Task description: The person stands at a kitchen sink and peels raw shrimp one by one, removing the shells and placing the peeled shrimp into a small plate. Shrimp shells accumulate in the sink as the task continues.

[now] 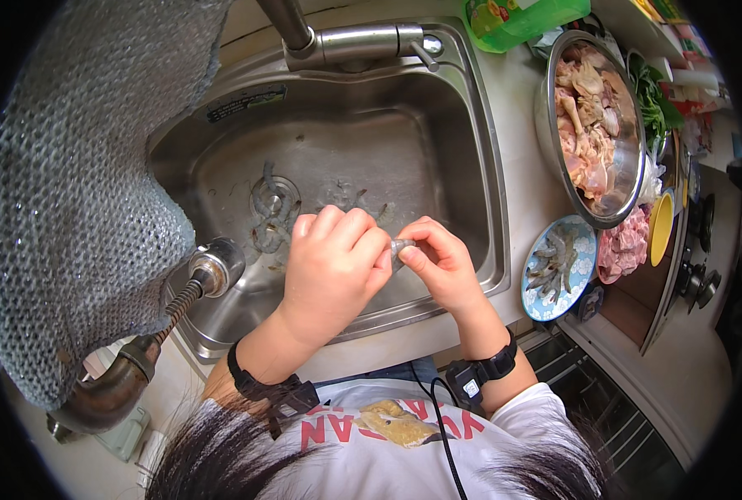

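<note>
Over the front part of a stainless steel sink (371, 140), both hands meet on one raw grey shrimp (398, 245). My left hand (339, 259) wraps one end of it, so much of the shrimp is hidden behind the fingers. Between thumb and forefinger, my right hand (438, 259) pinches the other end. Below them, several raw shrimp (271, 215) lie in a loose heap around the drain, with small bits scattered on the sink floor. More whole shrimp (555, 262) rest on a blue flowered plate (580, 234) on the counter to the right.
A faucet (358, 47) spans the sink's back rim. At right stand a steel bowl of raw poultry pieces (586, 125), chopped pink meat (624, 247), a yellow dish (661, 228) and leafy greens (652, 94). A grey knitted cloth (96, 156) hangs at left beside a flexible metal hose (183, 300).
</note>
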{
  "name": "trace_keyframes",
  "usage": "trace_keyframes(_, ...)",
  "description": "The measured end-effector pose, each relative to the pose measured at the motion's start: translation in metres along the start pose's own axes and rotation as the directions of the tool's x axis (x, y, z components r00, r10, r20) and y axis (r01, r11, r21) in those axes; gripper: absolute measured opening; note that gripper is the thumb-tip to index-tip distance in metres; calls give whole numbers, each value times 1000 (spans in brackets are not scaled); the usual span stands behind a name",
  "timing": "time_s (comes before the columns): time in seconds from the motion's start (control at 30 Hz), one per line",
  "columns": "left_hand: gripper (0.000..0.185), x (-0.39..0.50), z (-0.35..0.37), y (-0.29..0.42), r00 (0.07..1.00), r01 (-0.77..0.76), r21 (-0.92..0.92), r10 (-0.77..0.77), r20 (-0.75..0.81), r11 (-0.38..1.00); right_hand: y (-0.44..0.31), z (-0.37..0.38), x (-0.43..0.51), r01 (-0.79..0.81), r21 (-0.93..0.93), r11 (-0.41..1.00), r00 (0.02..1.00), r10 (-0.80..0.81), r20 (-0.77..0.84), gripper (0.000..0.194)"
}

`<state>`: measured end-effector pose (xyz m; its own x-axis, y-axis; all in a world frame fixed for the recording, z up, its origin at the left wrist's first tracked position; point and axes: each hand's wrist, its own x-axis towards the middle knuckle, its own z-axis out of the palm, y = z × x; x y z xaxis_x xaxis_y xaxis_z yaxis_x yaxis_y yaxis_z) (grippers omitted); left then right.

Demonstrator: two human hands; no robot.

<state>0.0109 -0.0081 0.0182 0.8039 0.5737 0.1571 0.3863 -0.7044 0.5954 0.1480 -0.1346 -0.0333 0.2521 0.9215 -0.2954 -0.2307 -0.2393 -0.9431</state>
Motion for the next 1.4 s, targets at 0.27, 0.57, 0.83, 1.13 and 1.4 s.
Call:
trace_keyframes(0.27,11,-6,9,-16,945,312,-384,-327,29,869,7,9,-3,-150,370,917,987,163,-3,11)
trace_keyframes(0.57,20,-39,54,-100,869,471,10,-466,165,882,109,-44,70,-357,-889,288,933,151,-325,24)
trace_keyframes(0.83,51,-72,85,-162,417,472,538,-715,561,698,135,-54,81,-297,-952,68,855,463,-234,15)
trace_keyframes(1.13,32,-90,94,-175,457,532,470,-706,541,704,129,-46,83,-328,-918,221,923,284,-261,20)
trace_keyframes(1.4,13,-49,62,-104,852,520,-370,-435,293,770,50,-34,46,-533,293,793,845,511,156,18)
